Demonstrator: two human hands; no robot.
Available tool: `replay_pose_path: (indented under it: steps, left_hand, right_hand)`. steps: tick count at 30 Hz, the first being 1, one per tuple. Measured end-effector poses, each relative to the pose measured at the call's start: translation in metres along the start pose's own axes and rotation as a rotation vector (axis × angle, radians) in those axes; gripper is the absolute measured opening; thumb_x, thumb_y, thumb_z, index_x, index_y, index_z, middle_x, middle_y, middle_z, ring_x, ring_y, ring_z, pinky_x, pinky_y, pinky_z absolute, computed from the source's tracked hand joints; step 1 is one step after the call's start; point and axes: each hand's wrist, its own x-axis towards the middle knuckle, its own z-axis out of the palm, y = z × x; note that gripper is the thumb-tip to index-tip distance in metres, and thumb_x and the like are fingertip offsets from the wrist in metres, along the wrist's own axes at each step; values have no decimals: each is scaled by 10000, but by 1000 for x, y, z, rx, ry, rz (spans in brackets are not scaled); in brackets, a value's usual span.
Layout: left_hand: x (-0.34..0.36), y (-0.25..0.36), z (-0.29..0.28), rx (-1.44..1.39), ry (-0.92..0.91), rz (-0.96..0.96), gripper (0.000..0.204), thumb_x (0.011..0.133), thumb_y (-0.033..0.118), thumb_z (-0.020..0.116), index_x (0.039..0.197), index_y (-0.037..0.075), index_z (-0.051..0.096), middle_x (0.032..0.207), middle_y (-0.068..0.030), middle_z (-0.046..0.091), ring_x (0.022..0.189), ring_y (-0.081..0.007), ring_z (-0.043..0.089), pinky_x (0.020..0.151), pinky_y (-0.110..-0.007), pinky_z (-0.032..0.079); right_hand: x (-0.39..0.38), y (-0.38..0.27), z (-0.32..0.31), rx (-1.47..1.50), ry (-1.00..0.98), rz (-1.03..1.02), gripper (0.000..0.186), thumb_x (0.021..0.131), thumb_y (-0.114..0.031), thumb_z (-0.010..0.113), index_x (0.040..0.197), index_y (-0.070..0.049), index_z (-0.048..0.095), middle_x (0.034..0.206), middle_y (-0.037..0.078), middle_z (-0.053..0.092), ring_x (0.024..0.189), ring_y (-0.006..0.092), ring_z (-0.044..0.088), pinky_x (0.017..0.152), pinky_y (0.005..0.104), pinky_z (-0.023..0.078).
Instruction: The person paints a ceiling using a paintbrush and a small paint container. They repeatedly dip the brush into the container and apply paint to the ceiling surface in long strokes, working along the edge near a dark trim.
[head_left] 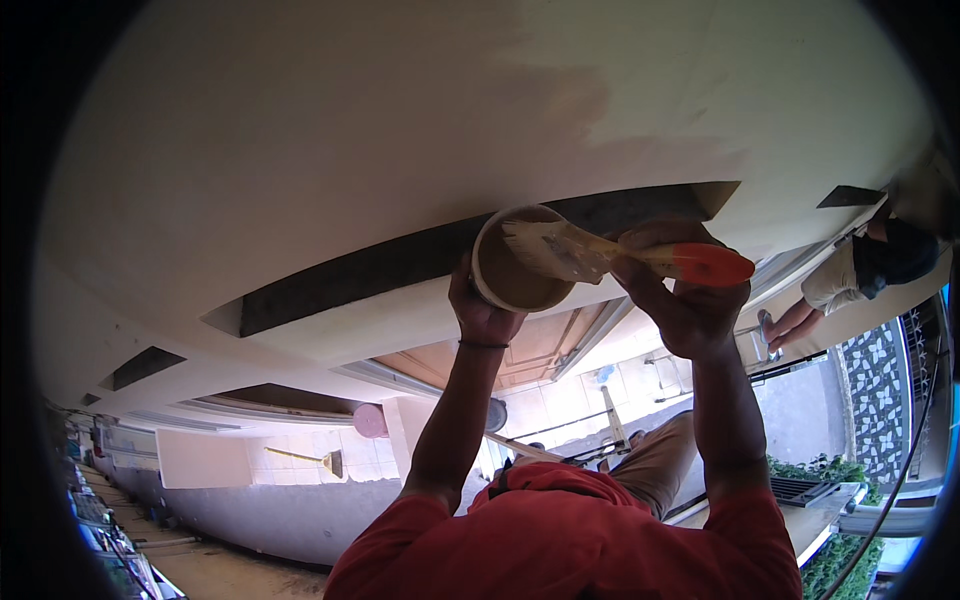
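My left hand [488, 318] is closed around the side of a round, pale paint pot [482, 272], whose open mouth faces me and shows a light brownish inside. In my right hand [690, 312] is a paintbrush [712, 264] with an orange end on its handle. Its wide, paint-coated bristles [548, 247] lie across the pot's mouth; whether they touch the paint I cannot tell. Beyond both hands spreads a pale wall surface [640, 60], with a darker, ragged-edged coated patch [480, 100].
A long dark recess [360, 282] cuts into the wall behind the pot. Far below are a tiled floor, a yellow broom [330, 462] and a pink round object [370, 420]. Another person [880, 262] stands at the right. A dark cable [905, 470] hangs at lower right.
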Motion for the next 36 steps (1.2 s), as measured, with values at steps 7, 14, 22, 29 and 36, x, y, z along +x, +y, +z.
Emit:
replay_pose_path:
  steps: [7,14,22,29,36]
  left_hand:
    - [3,4,-16,-104,-79,1,624,1091,463,547,1522,13,574,1554,-206,599,1480,-368,533,1284,-565,367]
    - [4,3,-17,-110,-25,21,619,1082,484,548,1517,46,583,1541,-186,614,1455,-359,558,1265,-546,407]
    - [5,1,-14,-84,-30,15,623,1083,492,534,1517,48,583,1523,-187,626,1431,-359,577,1247,-540,432]
    - [6,3,-15,-131,-59,16,629,1085,474,557,1494,-2,588,1501,-213,638,1427,-360,585,1256,-525,425]
    - [7,3,-12,-174,-32,-2,636,1081,471,569,1486,-18,590,1506,-219,635,1448,-369,568,1274,-546,398]
  right_hand:
    - [12,23,15,-84,-140,151,214,914,-55,857,1107,-42,766,1034,86,794,933,174,787,813,314,632]
    - [19,39,23,-118,-231,79,213,927,-78,857,1110,-28,760,1023,94,794,904,199,800,796,330,647]
    - [23,44,29,-193,-254,22,183,925,-92,868,1073,-38,774,989,88,791,843,193,797,733,330,644]
    - [21,46,28,-210,-307,76,215,935,-93,868,1115,-48,759,979,71,791,886,140,761,798,293,592]
    - [15,40,25,-16,-93,229,193,946,-93,858,1098,-21,761,973,73,798,869,164,780,783,290,616]
